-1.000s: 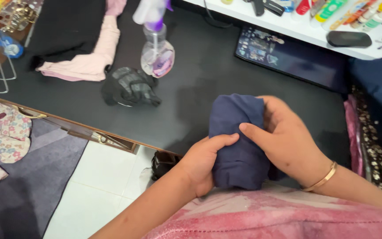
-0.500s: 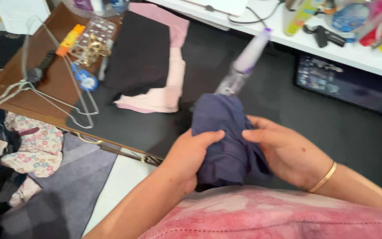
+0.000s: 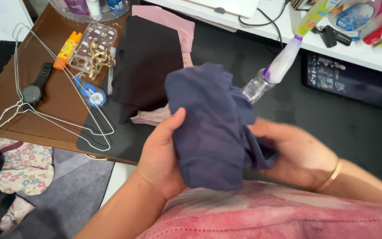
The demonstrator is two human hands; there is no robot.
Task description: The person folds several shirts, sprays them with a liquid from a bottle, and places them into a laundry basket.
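- Step in hand, judged: folding or bundling of navy cloth (image 3: pixel 208 128); cloth bunched and raised above near edge of desk (image 3: pixel 332 124), in front of pink garment (image 3: pixel 261 217) worn on torso; not lying on desk.
- Left hand (image 3: pixel 162 157): grip closed on left side of navy cloth; thumb pressed upward along cloth face, fingers hidden behind fabric.
- Right hand (image 3: pixel 297 152): grip closed on lower right part of navy cloth; slightly blurred; fingertips buried in folds, gold bangle (image 3: pixel 330 177) at wrist.
- Landmark for places: navy cloth.
- Behind and left of navy cloth: black folded garment (image 3: pixel 149 57) stacked on pale pink folded garment (image 3: pixel 173 26); both flat on desk.
- Behind and right of navy cloth: spray bottle (image 3: pixel 273 73), tilted in view, purple-and-white head, clear body; near cloth, contact not determinable.
- Far left of navy cloth: wire hangers (image 3: pixel 58 115), black wristwatch (image 3: pixel 36 90), clear phone case (image 3: pixel 91 44), orange marker (image 3: pixel 67 51) on brown wooden part of desk.
- Far right, behind navy cloth: white shelf (image 3: pixel 288 31) with bottles and tubes.
- Next move, judged: requires smoothing of loose upper edge and tightening of bundle with both grips; requires free patch of desk beside black folded garment for set-down; clearance from spray bottle advisable to avoid knocking over.
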